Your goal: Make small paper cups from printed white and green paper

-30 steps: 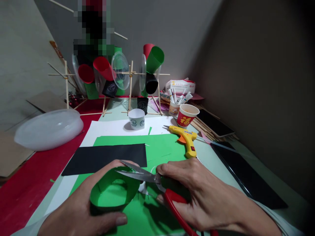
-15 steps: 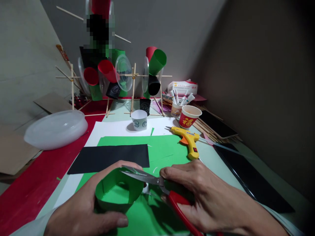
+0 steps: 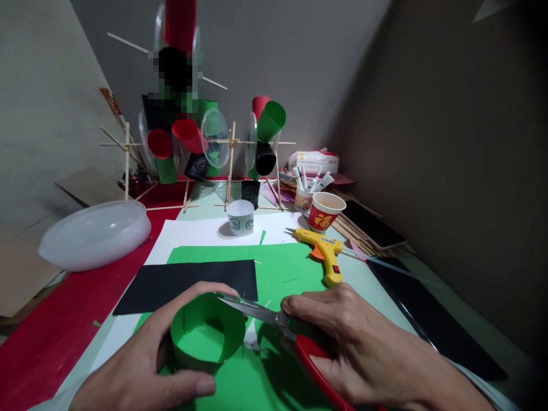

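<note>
My left hand (image 3: pixel 145 354) wraps round a green paper cup (image 3: pixel 201 337) whose open mouth faces up toward me. Red-handled scissors (image 3: pixel 261 313) are in my right hand (image 3: pixel 342 337), fingers closed about the handles. Their blades reach left to the far rim of the cup. Whether they cut into the paper, I cannot tell. Beneath both hands lies a green paper sheet (image 3: pixel 291 268), with a black paper strip (image 3: pixel 192 279) on its left part. Small paper scraps lie on the green sheet.
A yellow glue gun (image 3: pixel 325 251) lies beyond my right hand. Behind it stand a red paper cup (image 3: pixel 324 212) and a cup of markers (image 3: pixel 303 200). A patterned white paper ring (image 3: pixel 240 218) sits centrally. Stick frames (image 3: pixel 231 165) with coloured cups rise behind; a plastic lid-like dish (image 3: pixel 96 234) is left.
The view has tilted up slightly, so the background sits lower. The green cup has turned a little in my left hand, and the scissor blades look closer together at its rim.
</note>
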The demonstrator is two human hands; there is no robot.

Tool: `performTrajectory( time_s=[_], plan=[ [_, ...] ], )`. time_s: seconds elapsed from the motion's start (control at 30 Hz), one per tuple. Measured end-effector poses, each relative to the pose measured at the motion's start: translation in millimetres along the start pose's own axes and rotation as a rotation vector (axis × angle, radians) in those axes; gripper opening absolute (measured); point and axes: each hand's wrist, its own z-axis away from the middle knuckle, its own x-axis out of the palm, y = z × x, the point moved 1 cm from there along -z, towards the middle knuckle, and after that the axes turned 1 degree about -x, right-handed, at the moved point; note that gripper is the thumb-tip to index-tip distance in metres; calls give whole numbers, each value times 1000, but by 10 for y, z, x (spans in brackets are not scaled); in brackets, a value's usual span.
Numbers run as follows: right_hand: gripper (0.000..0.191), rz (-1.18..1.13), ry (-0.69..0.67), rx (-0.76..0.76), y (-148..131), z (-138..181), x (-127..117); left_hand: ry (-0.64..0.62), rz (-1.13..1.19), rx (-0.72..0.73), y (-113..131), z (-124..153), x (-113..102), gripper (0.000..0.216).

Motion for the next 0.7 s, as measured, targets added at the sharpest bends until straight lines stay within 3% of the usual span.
performTrajectory(
  time_s=[0.37, 0.7],
  plan=[
    [19, 9, -35, 89, -35, 1, -13, -89, -29, 123, -214, -27, -48, 76],
    [19, 37, -28, 79, -30, 16, 14, -102, 24, 75, -332, -30, -58, 87]
  ],
)
